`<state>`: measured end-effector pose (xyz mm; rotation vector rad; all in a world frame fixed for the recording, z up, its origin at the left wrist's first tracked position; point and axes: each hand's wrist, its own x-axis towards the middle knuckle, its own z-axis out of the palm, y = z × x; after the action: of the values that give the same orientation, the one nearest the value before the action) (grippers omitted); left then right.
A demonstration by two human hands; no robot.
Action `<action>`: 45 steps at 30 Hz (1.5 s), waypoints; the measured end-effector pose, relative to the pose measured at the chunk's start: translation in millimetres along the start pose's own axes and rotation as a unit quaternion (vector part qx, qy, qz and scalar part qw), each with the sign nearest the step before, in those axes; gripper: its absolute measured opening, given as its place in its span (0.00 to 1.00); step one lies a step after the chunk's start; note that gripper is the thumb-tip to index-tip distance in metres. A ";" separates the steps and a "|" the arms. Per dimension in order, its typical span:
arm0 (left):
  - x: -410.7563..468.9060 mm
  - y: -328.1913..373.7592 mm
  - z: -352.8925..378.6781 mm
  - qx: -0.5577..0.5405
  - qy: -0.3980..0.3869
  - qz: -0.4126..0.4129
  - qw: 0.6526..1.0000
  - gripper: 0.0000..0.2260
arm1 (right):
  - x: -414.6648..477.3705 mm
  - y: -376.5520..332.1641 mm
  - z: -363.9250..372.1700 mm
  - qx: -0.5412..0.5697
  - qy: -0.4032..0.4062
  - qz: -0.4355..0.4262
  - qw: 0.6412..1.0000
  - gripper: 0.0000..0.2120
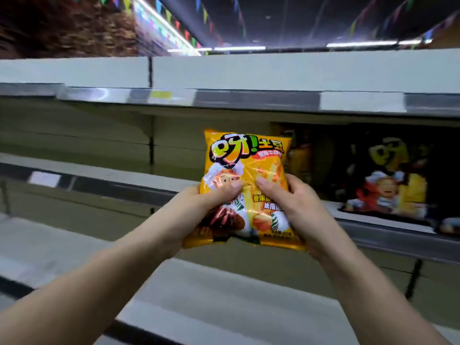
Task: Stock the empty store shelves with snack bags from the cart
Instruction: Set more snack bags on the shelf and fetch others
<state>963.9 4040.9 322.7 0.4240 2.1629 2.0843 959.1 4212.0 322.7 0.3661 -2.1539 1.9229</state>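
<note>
I hold one yellow snack bag upright in front of the middle shelf. My left hand grips its lower left side, thumb across the front. On the lower right side my right hand grips the same bag, thumb pressed on the front. To the right, several matching snack bags stand in shadow on that shelf. The shelf stretch left of my bag shows bare board. The cart is out of sight.
The top shelf runs across above, with a price rail along its front edge. A lower shelf juts out below my forearms. A dark upright post divides the bays. Ceiling lights and coloured bunting hang overhead.
</note>
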 end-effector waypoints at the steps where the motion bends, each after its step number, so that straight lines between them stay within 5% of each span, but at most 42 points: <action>1: 11.3 3.5 11.6 -0.003 -0.005 -0.004 1.000 0.15 | 3.6 -1.2 -14.6 -0.001 0.010 0.009 1.000 0.19; 12: 135.7 22.2 65.2 0.002 -0.028 -0.054 0.998 0.17 | 79.6 -4.3 -91.3 -0.026 0.094 0.115 0.989 0.24; 16: 174.0 17.9 71.2 0.029 -0.029 -0.059 0.997 0.24 | 110.7 -3.6 -98.1 -0.124 0.144 0.138 0.972 0.05; 22: 209.6 8.5 75.8 0.044 -0.039 -0.060 0.997 0.07 | 137.6 17.8 -97.2 -0.283 0.147 0.153 0.935 0.14; 27: 220.6 2.3 83.2 0.108 -0.070 -0.030 0.991 0.20 | 142.8 21.0 -98.6 -0.339 0.132 0.171 0.916 0.16; 33: 220.4 -0.8 82.9 0.146 -0.034 -0.028 0.988 0.20 | 132.1 7.2 -89.6 -0.387 0.118 0.177 0.897 0.17; 36: 203.9 5.8 80.4 0.135 0.000 -0.013 0.991 0.23 | 122.7 1.1 -79.1 -0.428 0.158 0.152 0.877 0.20; 39: 184.8 5.2 72.4 0.112 0.084 0.045 0.989 0.27 | 105.8 -6.3 -57.0 -0.435 0.187 0.039 0.880 0.14; 45: 112.4 -16.8 18.1 0.097 0.259 0.154 0.949 0.19 | 88.6 5.0 15.8 -0.153 0.156 -0.148 0.965 0.25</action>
<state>859.3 4088.7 317.9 0.2626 2.7710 2.3640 873.9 4194.0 345.8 0.2840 -2.0088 1.3604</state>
